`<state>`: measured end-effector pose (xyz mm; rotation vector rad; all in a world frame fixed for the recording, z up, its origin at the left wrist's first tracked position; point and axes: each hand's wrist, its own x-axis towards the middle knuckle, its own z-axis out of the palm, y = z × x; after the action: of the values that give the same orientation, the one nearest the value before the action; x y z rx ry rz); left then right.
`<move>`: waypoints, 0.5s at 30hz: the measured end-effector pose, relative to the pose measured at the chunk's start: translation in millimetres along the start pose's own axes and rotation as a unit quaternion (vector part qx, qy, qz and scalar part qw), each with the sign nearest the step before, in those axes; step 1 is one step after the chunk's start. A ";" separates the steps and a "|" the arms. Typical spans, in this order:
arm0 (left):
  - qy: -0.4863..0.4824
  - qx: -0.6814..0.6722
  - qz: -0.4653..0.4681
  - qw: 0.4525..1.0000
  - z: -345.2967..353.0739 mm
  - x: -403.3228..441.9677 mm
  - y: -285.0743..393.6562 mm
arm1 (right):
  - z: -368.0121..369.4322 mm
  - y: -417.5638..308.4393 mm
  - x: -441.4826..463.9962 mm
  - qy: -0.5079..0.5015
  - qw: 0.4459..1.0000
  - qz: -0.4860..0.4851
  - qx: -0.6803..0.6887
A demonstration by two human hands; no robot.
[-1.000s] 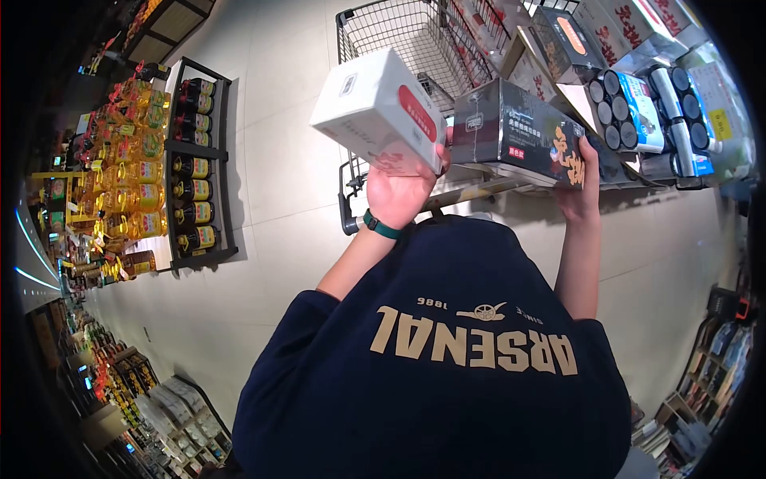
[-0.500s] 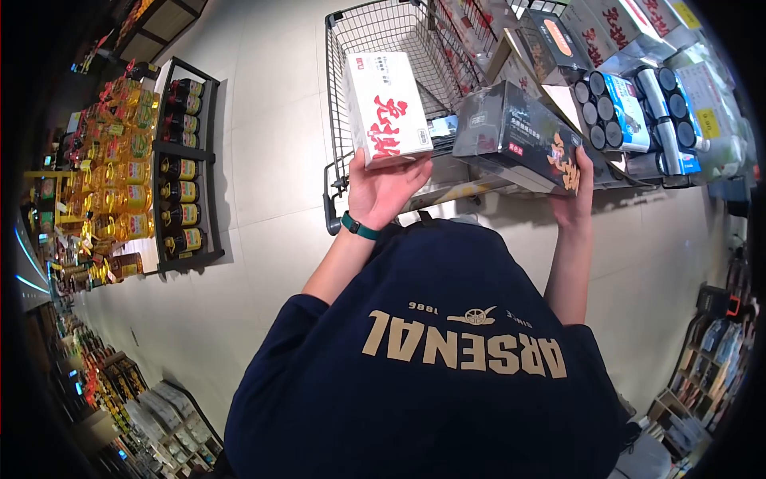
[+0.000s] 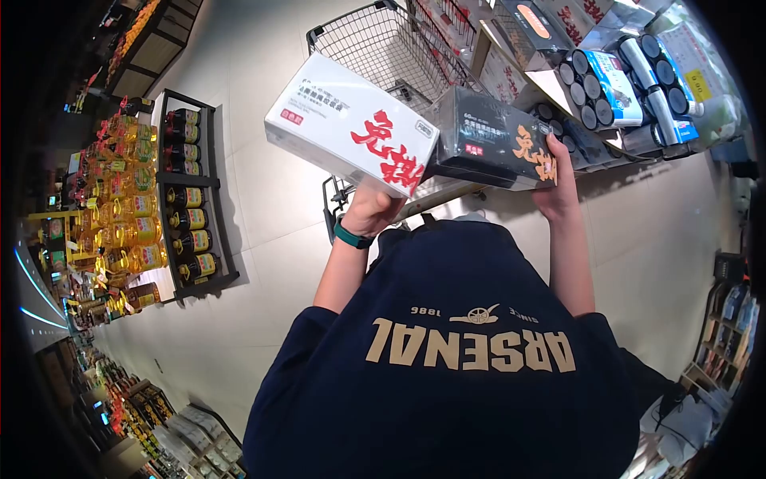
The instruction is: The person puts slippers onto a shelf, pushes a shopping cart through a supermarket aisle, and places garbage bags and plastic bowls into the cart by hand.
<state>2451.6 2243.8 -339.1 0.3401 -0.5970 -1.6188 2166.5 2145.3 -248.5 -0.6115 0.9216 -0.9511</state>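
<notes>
in the head view, the left hand (image 3: 373,211) grasps a white carton (image 3: 339,120) from below, near its lower edge — the carton is tilted, its red chinese characters in plain sight. the right hand (image 3: 561,182) grips a black carton (image 3: 479,140) with orange characters by its right end. both cartons are in front of the person's navy shirt (image 3: 463,407); the white one overlaps the black one in view, and whether they touch i cannot tell. beyond them is a wire shopping cart (image 3: 343,52) — to the right, blue-labelled packs of rolls (image 3: 610,88); to the left, cooking-oil bottles (image 3: 120,215).
</notes>
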 end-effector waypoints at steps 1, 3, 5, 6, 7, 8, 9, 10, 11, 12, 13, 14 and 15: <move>0.010 -0.003 0.007 1.000 5.7 1.1 -0.7 | -4.3 1.0 1.6 0.000 1.000 -0.001 0.004; 0.043 0.190 -0.030 0.980 4.5 -3.3 3.5 | -9.2 0.0 2.6 -0.009 1.000 0.000 0.019; 0.060 0.302 -0.064 0.949 -7.5 -14.2 -2.3 | -8.9 -4.6 1.3 -0.020 1.000 -0.010 -0.002; 0.018 0.422 0.005 0.906 -9.2 -10.6 -6.4 | -10.7 -7.8 0.8 -0.007 1.000 -0.007 -0.020; 0.017 0.430 0.026 0.902 -10.9 -11.0 -7.5 | -10.5 -8.9 1.3 0.005 0.999 -0.005 -0.037; 0.006 0.492 0.046 0.869 -13.3 -11.1 -7.9 | -9.8 -10.2 0.7 0.013 0.998 -0.006 -0.065; -0.006 0.550 0.063 0.833 -12.5 -11.2 -7.6 | -8.8 -11.2 0.2 0.012 0.998 -0.003 -0.065; -0.009 0.558 0.060 0.827 -11.7 -12.1 -8.3 | -9.4 -12.4 -0.4 0.013 0.997 -0.005 -0.070; -0.012 0.566 0.056 0.822 -10.5 -12.6 -8.9 | -10.6 -13.2 -1.0 0.013 0.997 -0.008 -0.075; -0.034 0.469 0.036 0.882 -7.7 -10.6 -7.6 | -11.6 -14.0 -0.7 0.009 0.997 -0.008 -0.077; -0.033 0.469 0.036 0.882 -12.7 -9.1 -11.6 | -14.3 -15.4 -0.1 0.009 0.997 -0.007 -0.077; -0.035 0.414 0.020 0.909 -21.1 -9.2 -18.5 | -18.2 -16.9 0.0 -0.006 0.996 -0.005 -0.092; -0.035 0.358 0.003 0.933 -22.8 -9.4 -22.0 | -21.6 -17.6 0.1 -0.022 0.994 -0.002 -0.107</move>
<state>2447.2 2250.0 -371.2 0.8137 -1.2398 -1.3612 2140.5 2135.9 -245.2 -0.8137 0.9908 -0.8447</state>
